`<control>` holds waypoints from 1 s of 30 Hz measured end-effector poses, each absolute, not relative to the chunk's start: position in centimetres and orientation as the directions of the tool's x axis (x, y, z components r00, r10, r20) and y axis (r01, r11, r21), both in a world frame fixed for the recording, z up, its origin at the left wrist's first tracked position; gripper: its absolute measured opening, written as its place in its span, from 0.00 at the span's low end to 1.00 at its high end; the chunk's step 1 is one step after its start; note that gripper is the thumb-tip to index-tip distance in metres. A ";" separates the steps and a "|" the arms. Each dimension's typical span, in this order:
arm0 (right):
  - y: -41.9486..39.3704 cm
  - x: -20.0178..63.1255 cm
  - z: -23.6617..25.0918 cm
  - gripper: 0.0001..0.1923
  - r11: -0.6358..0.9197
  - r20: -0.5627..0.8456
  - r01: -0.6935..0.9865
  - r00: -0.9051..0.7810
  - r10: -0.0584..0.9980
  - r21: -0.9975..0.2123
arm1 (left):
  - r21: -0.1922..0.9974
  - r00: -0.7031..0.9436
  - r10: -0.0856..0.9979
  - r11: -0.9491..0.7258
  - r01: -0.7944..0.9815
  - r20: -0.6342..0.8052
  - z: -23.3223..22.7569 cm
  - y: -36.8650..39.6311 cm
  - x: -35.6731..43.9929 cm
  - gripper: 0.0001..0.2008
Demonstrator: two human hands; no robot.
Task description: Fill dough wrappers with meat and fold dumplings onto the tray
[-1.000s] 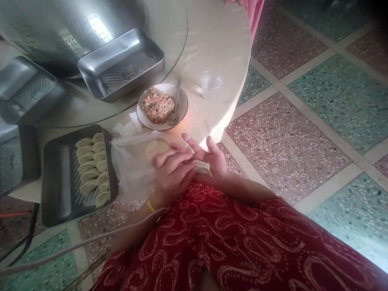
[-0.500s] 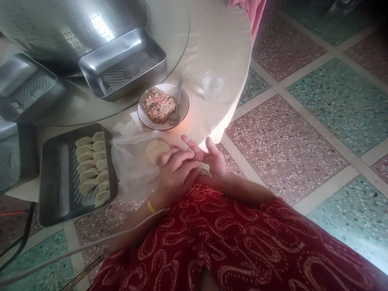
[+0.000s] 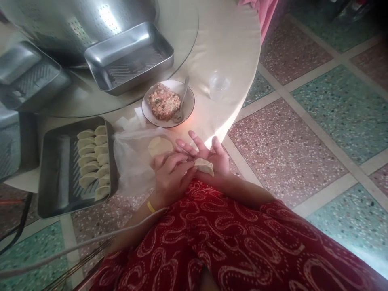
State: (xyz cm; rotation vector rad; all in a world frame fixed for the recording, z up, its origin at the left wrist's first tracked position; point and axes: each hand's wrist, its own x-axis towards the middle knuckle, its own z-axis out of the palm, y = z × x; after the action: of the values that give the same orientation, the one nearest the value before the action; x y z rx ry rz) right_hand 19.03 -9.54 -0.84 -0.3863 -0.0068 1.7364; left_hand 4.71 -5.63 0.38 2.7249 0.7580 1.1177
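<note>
A folded dumpling [image 3: 204, 166] lies over the palm of my right hand [image 3: 218, 159], which is turned up with its fingers spread. The fingers and thumb of my left hand [image 3: 172, 173], back upward, close on the dumpling's left end. Partly behind the left hand, a round dough wrapper [image 3: 159, 146] rests on a clear plastic bag [image 3: 130, 161]. To the left, a metal tray [image 3: 60, 169] holds two columns of shaped dumplings [image 3: 88, 155]. Beyond my hands stands a bowl [image 3: 189, 106] of minced filling [image 3: 163, 101] with a spoon [image 3: 184, 95] in it.
A clear plastic cup [image 3: 218, 85] stands near the round table's right edge [image 3: 242, 76]. Farther back are a metal tray [image 3: 130, 66], a large perforated metal pot [image 3: 75, 24] and another tray [image 3: 30, 76]. A pale cable [image 3: 91, 240] crosses my left arm.
My right fingers have spread wider, and more of the dumpling shows on the palm. My left fingers have drawn slightly left. The camera view has shifted a little.
</note>
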 end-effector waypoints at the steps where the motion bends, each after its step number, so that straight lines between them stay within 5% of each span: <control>1: -9.5 18.9 -0.9 0.32 -0.204 -0.261 -0.952 -0.142 0.955 -0.228 | 0.261 0.603 0.473 -0.875 0.408 0.643 0.4 -5.7 4.7 0.03; 9: -9.5 19.1 -0.4 0.32 -0.195 -0.261 -0.954 -0.133 0.956 -0.228 | 0.243 0.578 0.504 -0.848 0.470 0.641 0.2 -5.9 3.9 0.10; 30: -9.6 18.6 -0.7 0.31 -0.180 -0.271 -0.948 -0.106 0.957 -0.261 | 0.325 0.592 0.530 -0.845 0.424 0.606 0.1 -6.4 3.4 0.03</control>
State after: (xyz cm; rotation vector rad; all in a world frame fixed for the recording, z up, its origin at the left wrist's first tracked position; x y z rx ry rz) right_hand 18.61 -9.57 -0.66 -0.4368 -0.0245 1.6961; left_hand 3.45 -6.37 0.06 2.6705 0.8053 1.0903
